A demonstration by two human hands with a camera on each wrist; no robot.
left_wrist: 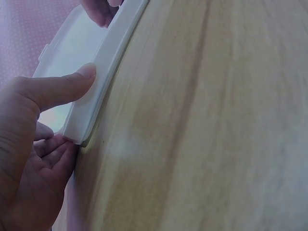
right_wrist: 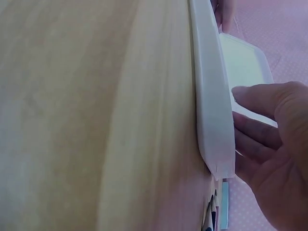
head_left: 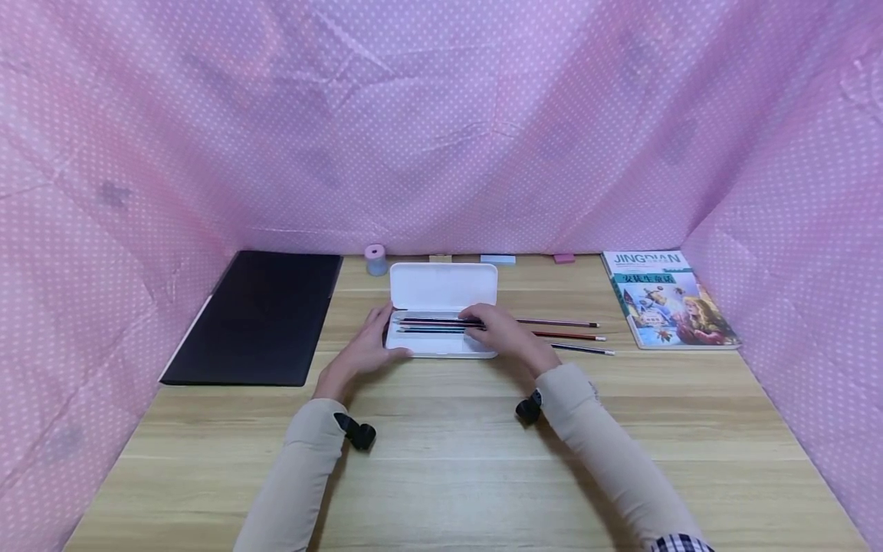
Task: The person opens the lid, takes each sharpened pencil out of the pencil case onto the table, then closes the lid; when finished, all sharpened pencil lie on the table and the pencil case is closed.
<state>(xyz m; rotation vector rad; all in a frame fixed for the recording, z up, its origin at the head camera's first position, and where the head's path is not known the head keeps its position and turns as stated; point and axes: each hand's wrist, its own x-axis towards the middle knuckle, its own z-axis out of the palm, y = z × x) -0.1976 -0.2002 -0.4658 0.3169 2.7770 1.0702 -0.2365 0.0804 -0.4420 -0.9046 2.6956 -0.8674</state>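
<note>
A white pencil case (head_left: 441,354) lies on the table with its lid (head_left: 444,285) raised at the back. Several dark pencils (head_left: 434,330) lie lengthwise inside it. My left hand (head_left: 367,345) holds the case's left end; in the left wrist view its thumb lies on the front wall and its fingers are at the corner. My right hand (head_left: 507,333) reaches over the right end, fingertips inside near the pencils' ends. In the right wrist view the right thumb (right_wrist: 257,98) stands apart from the fingers, whose tips the case wall hides.
Three loose pencils (head_left: 582,349) lie right of the case. A black folder (head_left: 255,318) is at left and a magazine (head_left: 672,303) at right. Along the back stand a small pink-and-grey cylinder (head_left: 375,261), a light blue block (head_left: 497,260) and a pink block (head_left: 564,258).
</note>
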